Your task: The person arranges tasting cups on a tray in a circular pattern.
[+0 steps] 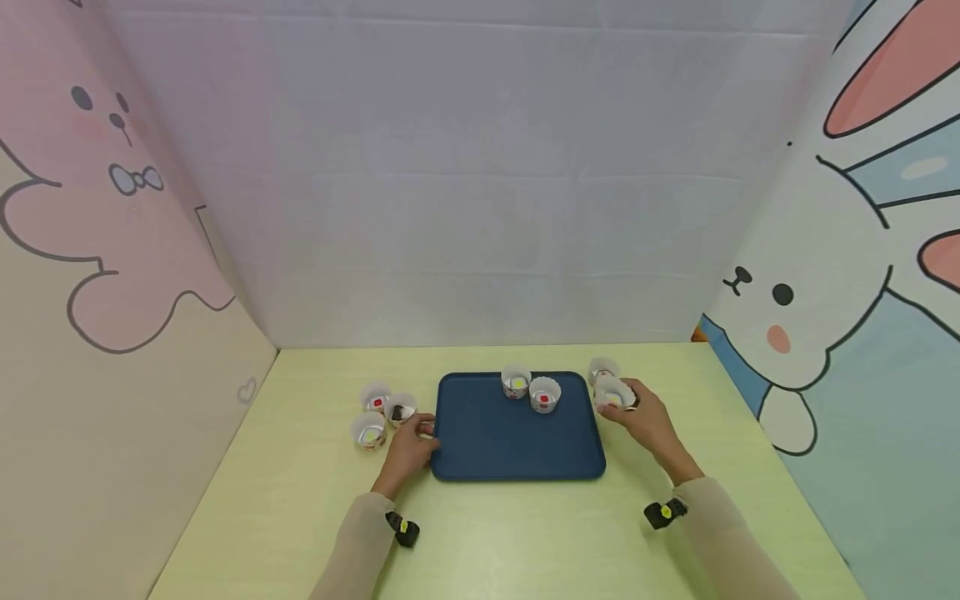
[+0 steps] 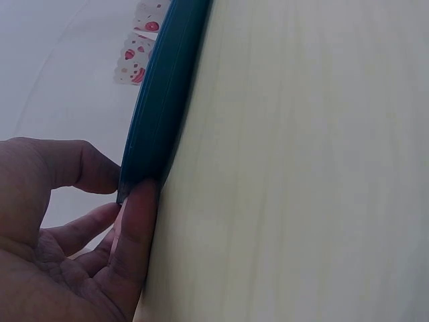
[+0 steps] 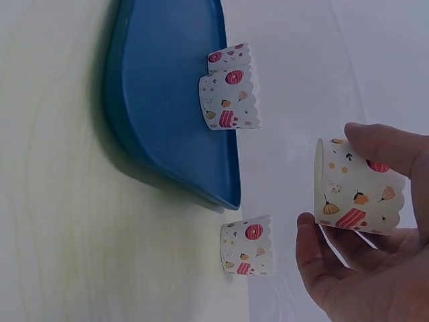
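My left hand [image 1: 408,454] pinches the left rim of a dark blue tray [image 1: 495,446] between thumb and finger; the left wrist view shows the fingertips at its edge. At the tray's right side, my right hand [image 1: 651,423] grips a paper baking cup [image 3: 358,194] with a scalloped rim and printed cakes. That cup is held up off the table, and something pale yellow shows inside it. Just behind it another cup [image 1: 602,368] stands on the table. Two cups stand on the tray near its back right, one with a yellow piece [image 1: 518,383], one with a red piece [image 1: 544,398].
Left of the tray, beside my left hand, stand three more paper cups: one with a red piece [image 1: 377,402], one with a dark piece [image 1: 400,412] and one with a yellow piece [image 1: 371,434]. The pale yellow table [image 1: 487,542] meets a white back wall [image 1: 465,208].
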The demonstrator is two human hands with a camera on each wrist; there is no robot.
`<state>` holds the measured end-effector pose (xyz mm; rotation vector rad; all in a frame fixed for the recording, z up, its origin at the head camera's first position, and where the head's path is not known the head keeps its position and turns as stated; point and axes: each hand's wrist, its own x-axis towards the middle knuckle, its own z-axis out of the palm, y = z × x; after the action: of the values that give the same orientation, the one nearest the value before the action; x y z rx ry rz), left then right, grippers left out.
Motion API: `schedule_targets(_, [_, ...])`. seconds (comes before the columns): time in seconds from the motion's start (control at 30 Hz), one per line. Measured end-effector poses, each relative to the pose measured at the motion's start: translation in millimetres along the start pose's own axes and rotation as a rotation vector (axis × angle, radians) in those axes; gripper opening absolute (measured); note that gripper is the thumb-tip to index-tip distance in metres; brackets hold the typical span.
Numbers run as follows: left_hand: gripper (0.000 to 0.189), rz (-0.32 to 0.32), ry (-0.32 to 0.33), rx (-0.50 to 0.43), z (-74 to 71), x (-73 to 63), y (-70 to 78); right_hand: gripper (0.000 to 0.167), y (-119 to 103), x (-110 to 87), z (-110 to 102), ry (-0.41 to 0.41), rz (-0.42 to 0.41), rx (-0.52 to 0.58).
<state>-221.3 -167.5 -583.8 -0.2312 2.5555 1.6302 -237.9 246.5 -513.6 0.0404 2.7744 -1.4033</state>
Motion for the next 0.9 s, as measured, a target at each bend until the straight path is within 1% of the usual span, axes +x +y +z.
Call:
schedule_targets(0.27, [0.046,0.001,0.002,0.003,0.6,3.0,-2.9,0.067,-4,-6.4,8,-0.016,-0.031,0.002])
schedule_targets(0.47, [0.046,-0.001,0.006,0.008,0.4,1.9,-2.8,0.067,-7,-9.0,17,-0.028,-0.043,-0.017])
schedule_targets(0.57, [0.046,0.009,0.009,0.012,0.2,0.7,-2.1,0.066,-8,-9.9,21,-0.028,-0.044,-0.033])
schedule_targets(0.77, [0.046,0.011,0.012,0.021,0.3,0.1,-1.4,0.064,-4,-9.8,32,-0.04,-0.047,-0.072])
schedule_targets(0.9, [0.046,0.004,0.009,0.024,0.4,0.4,-1.4,0.061,-3,-8.8,38,-0.044,-0.061,-0.074])
